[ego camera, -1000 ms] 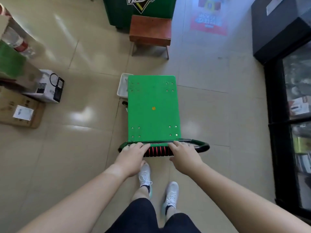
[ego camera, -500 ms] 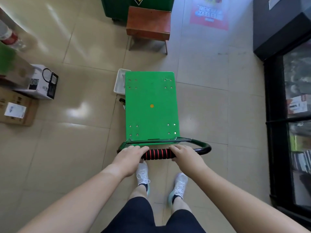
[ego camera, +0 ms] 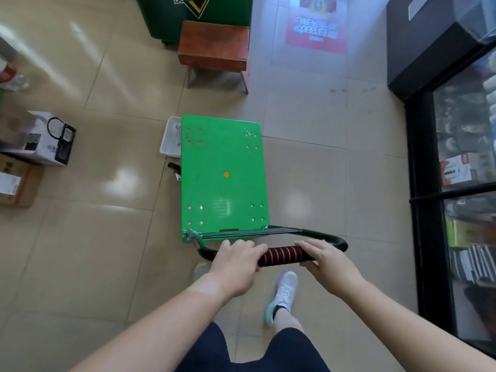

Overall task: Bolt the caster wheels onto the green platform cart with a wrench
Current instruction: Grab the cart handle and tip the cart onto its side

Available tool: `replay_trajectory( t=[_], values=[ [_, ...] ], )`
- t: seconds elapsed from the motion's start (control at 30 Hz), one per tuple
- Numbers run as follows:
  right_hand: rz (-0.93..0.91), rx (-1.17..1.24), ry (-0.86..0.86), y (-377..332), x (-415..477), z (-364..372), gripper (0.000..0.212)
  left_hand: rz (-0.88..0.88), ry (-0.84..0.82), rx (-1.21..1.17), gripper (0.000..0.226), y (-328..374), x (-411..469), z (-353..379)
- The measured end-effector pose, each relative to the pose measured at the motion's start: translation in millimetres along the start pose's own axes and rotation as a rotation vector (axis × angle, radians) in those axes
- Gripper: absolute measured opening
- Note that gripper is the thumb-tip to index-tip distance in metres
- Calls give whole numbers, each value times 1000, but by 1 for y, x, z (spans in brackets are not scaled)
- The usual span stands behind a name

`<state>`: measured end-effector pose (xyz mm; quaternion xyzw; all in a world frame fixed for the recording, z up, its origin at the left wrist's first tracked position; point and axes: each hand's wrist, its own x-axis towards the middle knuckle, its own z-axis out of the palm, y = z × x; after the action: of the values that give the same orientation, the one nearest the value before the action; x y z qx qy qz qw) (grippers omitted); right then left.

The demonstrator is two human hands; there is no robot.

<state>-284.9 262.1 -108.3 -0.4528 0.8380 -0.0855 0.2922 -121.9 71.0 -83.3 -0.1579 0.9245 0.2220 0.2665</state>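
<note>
The handle (ego camera: 338,242) of the green platform cart (ego camera: 222,178) is held in a closed grip by both hands. The left hand (ego camera: 236,264) is curled over it at the left end of the red-striped foam sleeve (ego camera: 281,256), and the right hand (ego camera: 326,260) over the right end. The cart is stood deck-up on the tiled floor (ego camera: 80,237), straight ahead of the person, with its handle raised.

Four clusters of bolt points are seen near the deck's corners, though it cannot be told whether each is filled. The underside is hidden, so mounted wheels cannot be confirmed. From the upright stance and the two-handed hold, the bolting is judged largely done, and a rolling check is probably in hand. One black caster (ego camera: 174,169) is seen at the deck's left edge (mounted or loose cannot be told).

To the right, a glass-door cooler (ego camera: 456,183) is stood close along the path. Ahead, a green cabinet (ego camera: 198,12) and a brown stool (ego camera: 214,44) are placed, well apart from the deck. At the left, a white box (ego camera: 45,138) and a cardboard box (ego camera: 16,181) are set aside. A white basket (ego camera: 169,143) is touching or just beside the far left corner, with a wrench (ego camera: 176,133) lying in it. A forward push would likely be fouled by it.
</note>
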Motion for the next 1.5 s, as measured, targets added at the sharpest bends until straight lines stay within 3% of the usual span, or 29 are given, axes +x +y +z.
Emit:
replay_trajectory(
  t=[0.07, 0.17, 0.37, 0.53, 0.73, 0.83, 0.93, 1.0, 1.17, 1.3, 1.5],
  values=[
    [43, -41, -63, 27, -8, -11, 49, -26, -9, 22, 32, 40, 14, 2],
    [19, -120, -160, 49, -10, -26, 63, -70, 0, 50, 36, 95, 44, 4],
    [-5, 117, -58, 85, -21, -36, 58, -97, 23, 61, 39, 166, 82, 14],
    [-37, 129, -27, 125, -32, -34, 45, -124, 106, -53, 58, 143, 69, 20],
    [80, 69, -26, 154, -42, -46, 38, -54, -60, -219, 58, 84, 84, 51],
    [213, -59, -31, 162, -40, -52, 39, 108, -15, -225, 42, 99, 116, 61],
    [149, -92, -40, 143, -33, -53, 50, 208, 50, -156, 32, 123, 141, 72],
    [92, -75, -73, 129, -29, -48, 44, 225, 74, -162, 32, 134, 152, 80],
    [84, -78, -96, 143, -28, -45, 23, 195, 108, -303, 50, 130, 156, 85],
    [96, -82, -84, 173, -31, -51, 17, 124, 48, -128, 69, 121, 159, 98],
    [217, -101, -178, 234, -31, -56, 10, 92, 109, -211, 48, 183, 210, 124]
  ],
)
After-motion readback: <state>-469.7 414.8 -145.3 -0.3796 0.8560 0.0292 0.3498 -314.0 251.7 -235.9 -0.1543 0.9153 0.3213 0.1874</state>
